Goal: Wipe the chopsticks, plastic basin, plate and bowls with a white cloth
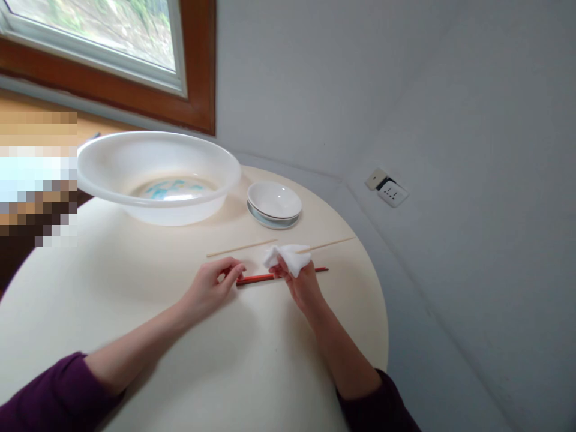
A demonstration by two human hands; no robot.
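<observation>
A red chopstick (256,278) lies flat on the round cream table (225,360). My left hand (211,288) pinches its left end with closed fingers. My right hand (301,282) is closed on a crumpled white tissue (288,257) and presses it against the red chopstick near its middle. Just beyond the hands a pale wooden chopstick (243,246) lies across the table, partly hidden behind the tissue.
A large translucent white basin (157,174) stands at the back of the table. A small stack of white dishes (273,204) sits to its right. A wall socket (387,189) is on the grey wall at right. A window is at the upper left.
</observation>
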